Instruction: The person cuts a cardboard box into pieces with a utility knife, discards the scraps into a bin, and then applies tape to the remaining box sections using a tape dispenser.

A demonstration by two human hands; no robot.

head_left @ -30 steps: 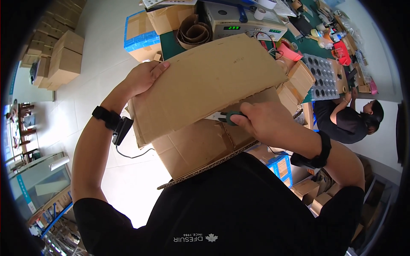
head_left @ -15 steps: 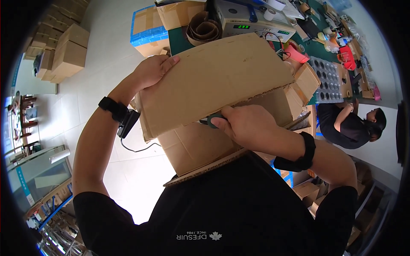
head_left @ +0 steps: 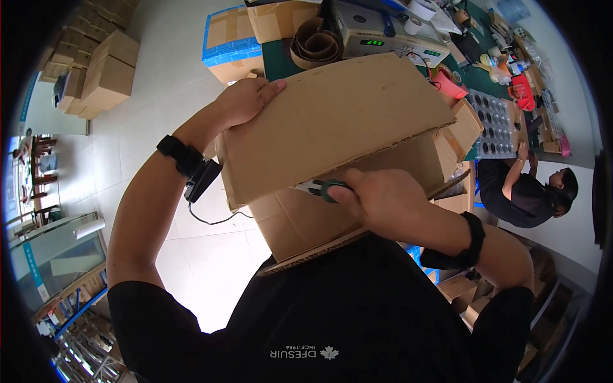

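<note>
A brown cardboard box with cut, ragged edges is held in front of my chest. My left hand grips the far left corner of its large upper panel; some fingers are hidden behind the edge. My right hand is closed around scissors with a dark green handle. Their blades point left, just below the panel's cut near edge, and are partly hidden. Under the panel a lower cardboard flap shows, its corrugated edge against my shirt.
Beyond the box stands a green-topped bench with a grey instrument, rolled cardboard and a tray of round dark parts. A co-worker is at the right. Stacked cartons stand on the far left floor.
The box and both hands have shifted slightly right in view. My right hand and the scissors have drawn back a little from the panel edge, showing more of the blades. The co-worker's arm has moved.
</note>
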